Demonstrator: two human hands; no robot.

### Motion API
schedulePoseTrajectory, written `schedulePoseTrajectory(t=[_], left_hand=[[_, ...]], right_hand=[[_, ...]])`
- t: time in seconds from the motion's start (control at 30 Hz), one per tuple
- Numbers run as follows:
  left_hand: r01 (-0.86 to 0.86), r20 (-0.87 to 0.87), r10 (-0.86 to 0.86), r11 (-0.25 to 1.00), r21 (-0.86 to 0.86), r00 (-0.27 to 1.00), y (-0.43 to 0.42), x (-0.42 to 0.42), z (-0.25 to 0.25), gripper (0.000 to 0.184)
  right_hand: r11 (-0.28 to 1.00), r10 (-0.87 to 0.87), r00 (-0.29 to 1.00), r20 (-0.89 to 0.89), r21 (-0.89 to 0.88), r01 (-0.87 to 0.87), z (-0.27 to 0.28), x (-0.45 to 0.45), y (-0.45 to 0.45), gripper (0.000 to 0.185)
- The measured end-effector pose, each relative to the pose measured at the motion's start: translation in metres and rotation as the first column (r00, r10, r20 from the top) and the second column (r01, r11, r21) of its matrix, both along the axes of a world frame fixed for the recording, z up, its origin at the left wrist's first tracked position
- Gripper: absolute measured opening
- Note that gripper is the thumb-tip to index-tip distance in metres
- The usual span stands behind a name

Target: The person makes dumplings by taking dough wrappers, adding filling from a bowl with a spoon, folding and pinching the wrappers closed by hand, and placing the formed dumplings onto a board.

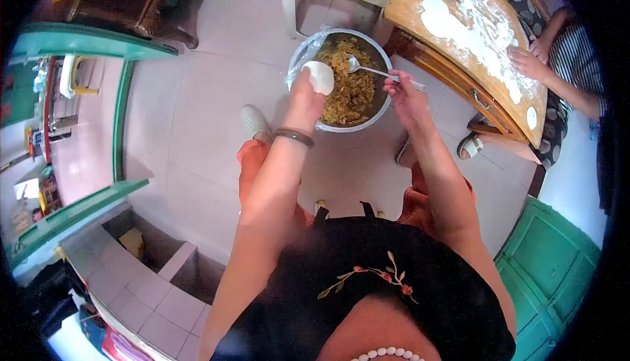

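Observation:
A round white dough wrapper (320, 78) lies in my left hand (304, 98), with the fingers mostly hidden beneath it, over the left side of a large metal basin (358, 127). In the basin is a brown and yellow chopped filling (354, 96). My right hand (409, 97) grips the handle of a metal spoon (380, 71) at the basin's right rim. The spoon's bowl is at the filling, near the middle. Clear plastic wrap (311, 46) is bunched along the basin's upper left rim.
A floured wooden table (420, 23) stands at the upper right, with flat dough rounds (441, 18) on it. Another person's hands (529, 61) rest at its right side. A green door frame (121, 118) and a tiled ledge (131, 282) are to the left.

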State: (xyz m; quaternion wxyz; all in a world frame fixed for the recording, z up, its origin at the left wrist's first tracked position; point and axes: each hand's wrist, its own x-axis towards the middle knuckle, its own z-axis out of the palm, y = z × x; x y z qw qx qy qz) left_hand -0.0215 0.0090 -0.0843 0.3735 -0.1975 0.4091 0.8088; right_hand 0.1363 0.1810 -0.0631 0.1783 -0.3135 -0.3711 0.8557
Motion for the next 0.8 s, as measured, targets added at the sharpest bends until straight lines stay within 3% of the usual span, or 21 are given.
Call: schedulePoseTrajectory(t=[0.13, 0.23, 0.33, 0.4, 0.43, 0.47, 0.67, 0.8], left_hand=[[0.007, 0.087, -0.02, 0.988, 0.156, 0.996, 0.007, 0.003, -0.003, 0.035], [0.053, 0.062, -0.07, 0.971, 0.235, 0.996, 0.007, 0.003, -0.001, 0.037], [0.042, 0.06, -0.062, 0.956, 0.29, 0.996, 0.01, 0.006, 0.001, 0.039], [0.036, 0.028, -0.047, 0.952, 0.304, 0.999, 0.012, 0.009, 0.005, 0.04], [0.033, 0.012, -0.039, 0.95, 0.312, 0.999, 0.014, 0.01, 0.007, 0.04], [0.024, 0.032, -0.035, 0.952, 0.305, 0.999, 0.015, 0.01, 0.01, 0.04], [-0.116, 0.198, 0.054, 0.942, 0.315, 0.979, 0.015, 0.005, 0.022, 0.04], [-0.116, 0.169, 0.072, 0.956, 0.269, 0.983, 0.014, 0.002, 0.027, 0.038]], right_hand=[[0.972, 0.069, 0.998, 0.009, 0.224, -0.069, 0.029, -0.004, -0.017, 0.025], [0.824, 0.142, 0.986, 0.087, 0.541, -0.166, 0.043, -0.006, -0.028, 0.02], [0.517, 0.15, 0.981, 0.12, 0.837, -0.181, 0.048, -0.004, -0.046, 0.017], [0.247, 0.162, 0.985, 0.06, 0.964, -0.099, 0.056, -0.008, -0.06, 0.019], [0.103, 0.174, 0.984, 0.031, 0.993, -0.05, 0.059, -0.008, -0.065, 0.02], [0.066, 0.188, 0.975, 0.12, 0.989, -0.135, 0.058, -0.005, -0.069, 0.022], [-0.19, 0.275, 0.937, 0.217, 0.967, -0.169, 0.043, 0.001, -0.084, 0.034], [-0.283, 0.268, 0.939, 0.213, 0.95, -0.135, 0.025, 0.003, -0.098, 0.042]])
